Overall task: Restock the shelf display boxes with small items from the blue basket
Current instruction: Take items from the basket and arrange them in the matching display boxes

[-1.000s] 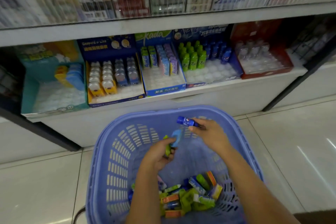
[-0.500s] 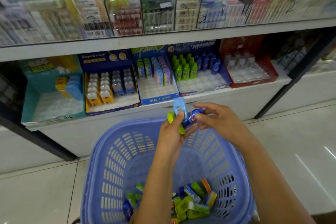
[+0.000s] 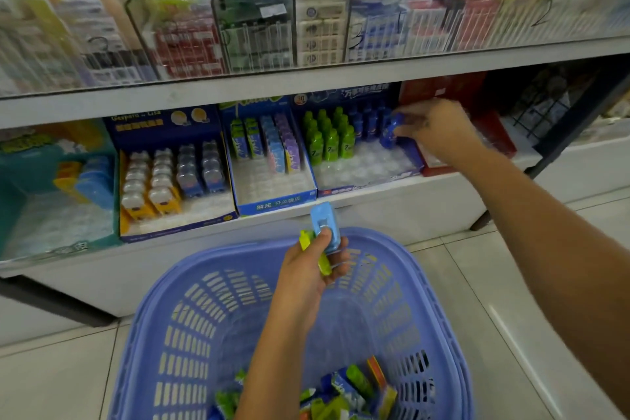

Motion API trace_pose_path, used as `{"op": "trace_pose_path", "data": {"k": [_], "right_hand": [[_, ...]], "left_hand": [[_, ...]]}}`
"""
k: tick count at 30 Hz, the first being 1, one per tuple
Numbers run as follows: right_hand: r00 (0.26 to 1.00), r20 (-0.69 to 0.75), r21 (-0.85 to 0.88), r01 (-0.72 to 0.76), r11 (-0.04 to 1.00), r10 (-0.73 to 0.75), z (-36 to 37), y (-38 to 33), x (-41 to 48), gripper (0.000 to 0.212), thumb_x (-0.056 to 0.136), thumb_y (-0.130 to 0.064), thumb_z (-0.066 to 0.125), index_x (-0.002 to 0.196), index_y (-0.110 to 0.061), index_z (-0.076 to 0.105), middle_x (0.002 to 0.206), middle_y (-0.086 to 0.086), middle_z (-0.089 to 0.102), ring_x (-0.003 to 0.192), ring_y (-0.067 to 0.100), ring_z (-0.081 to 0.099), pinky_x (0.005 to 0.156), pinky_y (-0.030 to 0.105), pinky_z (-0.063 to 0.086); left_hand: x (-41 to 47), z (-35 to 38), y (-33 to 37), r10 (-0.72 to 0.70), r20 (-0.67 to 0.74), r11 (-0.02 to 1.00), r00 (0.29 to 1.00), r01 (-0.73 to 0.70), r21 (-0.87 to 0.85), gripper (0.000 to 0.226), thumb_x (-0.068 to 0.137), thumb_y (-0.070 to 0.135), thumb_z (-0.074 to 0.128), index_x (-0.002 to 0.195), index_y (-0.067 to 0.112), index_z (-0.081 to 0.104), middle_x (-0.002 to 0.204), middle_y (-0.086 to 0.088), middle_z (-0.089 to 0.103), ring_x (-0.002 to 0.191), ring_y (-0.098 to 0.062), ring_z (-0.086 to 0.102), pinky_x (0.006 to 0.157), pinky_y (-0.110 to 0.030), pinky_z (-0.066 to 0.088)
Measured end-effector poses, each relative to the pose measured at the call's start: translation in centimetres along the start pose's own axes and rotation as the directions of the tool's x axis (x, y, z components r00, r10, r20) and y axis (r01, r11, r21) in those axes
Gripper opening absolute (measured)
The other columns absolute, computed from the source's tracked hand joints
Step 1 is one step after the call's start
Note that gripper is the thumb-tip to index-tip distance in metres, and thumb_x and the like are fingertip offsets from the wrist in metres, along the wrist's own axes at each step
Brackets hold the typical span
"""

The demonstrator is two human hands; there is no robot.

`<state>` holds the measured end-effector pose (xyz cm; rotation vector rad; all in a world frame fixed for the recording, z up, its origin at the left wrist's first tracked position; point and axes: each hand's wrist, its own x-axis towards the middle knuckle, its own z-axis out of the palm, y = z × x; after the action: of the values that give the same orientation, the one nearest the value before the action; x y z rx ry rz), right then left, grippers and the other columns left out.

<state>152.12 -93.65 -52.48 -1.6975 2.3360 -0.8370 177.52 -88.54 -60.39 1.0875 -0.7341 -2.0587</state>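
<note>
Head view showed a lower shelf [image 3: 341, 204] lined with display boxes, taken here from the left. A teal box [image 3: 20, 201] stood at the far left holding a few yellow and blue packs at its back. Beside it sat a dark blue box [image 3: 177, 225] with rows of rounded white-topped items on yellow and blue bases. Next came the blue-fronted box [image 3: 272, 204], with green, light blue and purple flat packs upright at its rear and bare tray cells in front. Just below it, above the blue basket [image 3: 191, 286], the left hand [image 3: 306, 269] gripped a light blue item [image 3: 325, 225] under its thumb and a yellow-green item [image 3: 322, 261] among its curled fingers. The basket stood on the tiled floor in front of the shelf, with a heap of green, blue and orange small items [image 3: 344, 389] in its near right corner. Further right, the bottle box [image 3: 364, 177] held green bottles [image 3: 329, 140] and dark blue bottles [image 3: 370, 119] at its back. The right hand [image 3: 433, 126] reached into its right side, fingers pinching a dark blue bottle [image 3: 390, 133] just above the tray. A red box [image 3: 501, 136] stood beyond the hand.
</note>
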Motion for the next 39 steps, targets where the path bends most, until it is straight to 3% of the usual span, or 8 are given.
{"op": "trace_pose_path", "data": {"k": [3, 10, 16, 25, 29, 32, 34, 39], "right_hand": [[0.995, 0.104, -0.094, 0.011, 0.995, -0.001, 0.8, 1.4, 3.7, 0.038, 0.085, -0.022, 0.068, 0.123, -0.015, 0.063, 0.122, 0.013, 0.064, 0.111, 0.028, 0.058, 0.087, 0.016, 0.037], [0.946, 0.322, -0.163, 0.073, 0.984, -0.017, 1.7, 2.4, 6.2, 0.045, 0.084, -0.025, 0.069, 0.127, -0.018, 0.060, 0.134, 0.012, 0.054, 0.121, 0.029, 0.050, 0.098, 0.023, 0.037], [0.954, 0.298, -0.168, 0.067, 0.983, -0.014, 2.0, 1.9, 6.4, 0.047, 0.078, -0.026, 0.075, 0.122, -0.015, 0.064, 0.129, 0.015, 0.054, 0.118, 0.029, 0.049, 0.086, 0.017, 0.032], [0.954, 0.301, -0.394, 0.119, 0.911, 0.006, 1.7, -0.5, 4.4, 0.046, 0.088, -0.025, 0.064, 0.133, -0.017, 0.054, 0.140, 0.014, 0.045, 0.127, 0.032, 0.041, 0.104, 0.033, 0.032], [0.974, 0.207, 0.035, 0.088, 0.995, -0.093, 2.8, -3.1, -0.4, 0.032, 0.084, -0.019, 0.070, 0.114, -0.011, 0.066, 0.113, 0.013, 0.065, 0.102, 0.025, 0.062, 0.089, 0.023, 0.045], [0.820, 0.569, 0.403, -0.215, 0.889, -0.059, 3.4, -5.6, -5.4, 0.033, 0.079, -0.036, 0.071, 0.104, -0.015, 0.070, 0.093, 0.003, 0.073, 0.082, 0.015, 0.070, 0.078, 0.024, 0.057], [0.756, 0.650, 0.466, -0.315, 0.827, -0.078, 3.8, -7.0, -8.0, 0.050, 0.067, -0.048, 0.073, 0.106, -0.016, 0.069, 0.092, 0.001, 0.074, 0.081, 0.015, 0.071, 0.074, 0.024, 0.057], [0.820, 0.556, 0.544, -0.484, 0.685, 0.138, 5.2, -8.6, -10.1, 0.056, 0.062, -0.044, 0.080, 0.105, -0.013, 0.063, 0.091, 0.010, 0.071, 0.068, 0.017, 0.070, 0.061, 0.024, 0.057]], "left_hand": [[0.4, -0.3, -0.1, -0.007, -0.019, 0.999, 1.000, 0.008, 0.046, 0.013, 0.095, 0.015, 0.053, 0.090, 0.006, 0.061, 0.062, -0.002, 0.068, 0.046, -0.007, 0.057, 0.044, -0.018, 0.047], [1.6, -0.9, 1.0, 0.009, -0.020, 0.996, 1.000, -0.007, 0.092, 0.012, 0.093, 0.019, 0.056, 0.086, 0.009, 0.061, 0.060, -0.001, 0.065, 0.043, -0.007, 0.049, 0.041, -0.018, 0.040], [1.9, -0.6, 1.0, 0.004, -0.009, 0.996, 1.000, -0.003, 0.094, 0.011, 0.092, 0.015, 0.056, 0.086, 0.008, 0.061, 0.062, -0.003, 0.066, 0.044, -0.008, 0.048, 0.040, -0.018, 0.039], [0.2, -0.8, 1.2, 0.082, 0.062, 0.969, 0.995, -0.094, 0.227, 0.021, 0.091, 0.010, 0.058, 0.076, 0.017, 0.070, 0.075, -0.010, 0.064, 0.048, -0.009, 0.046, 0.050, -0.024, 0.037], [-0.4, -1.7, 1.3, 0.221, 0.027, 0.897, 0.975, -0.214, 0.387, 0.007, 0.089, 0.015, 0.062, 0.087, 0.010, 0.066, 0.067, -0.008, 0.056, 0.047, -0.007, 0.045, 0.054, -0.026, 0.038], [-0.4, -2.0, 1.3, 0.329, 0.011, 0.829, 0.944, -0.294, 0.475, 0.005, 0.088, 0.017, 0.065, 0.089, 0.012, 0.065, 0.049, 0.011, 0.051, 0.043, -0.003, 0.045, 0.048, -0.017, 0.040], [-0.6, -1.9, 1.4, 0.414, 0.030, 0.748, 0.910, -0.359, 0.558, 0.004, 0.087, 0.017, 0.067, 0.087, 0.016, 0.064, 0.051, 0.012, 0.054, 0.046, 0.001, 0.047, 0.048, -0.013, 0.037], [-1.1, -1.4, 0.6, 0.679, 0.064, 0.439, 0.731, -0.474, 0.763, 0.025, 0.083, 0.012, 0.070, 0.070, 0.021, 0.051, 0.065, -0.001, 0.047, 0.055, -0.010, 0.039, 0.050, -0.017, 0.030]]}}
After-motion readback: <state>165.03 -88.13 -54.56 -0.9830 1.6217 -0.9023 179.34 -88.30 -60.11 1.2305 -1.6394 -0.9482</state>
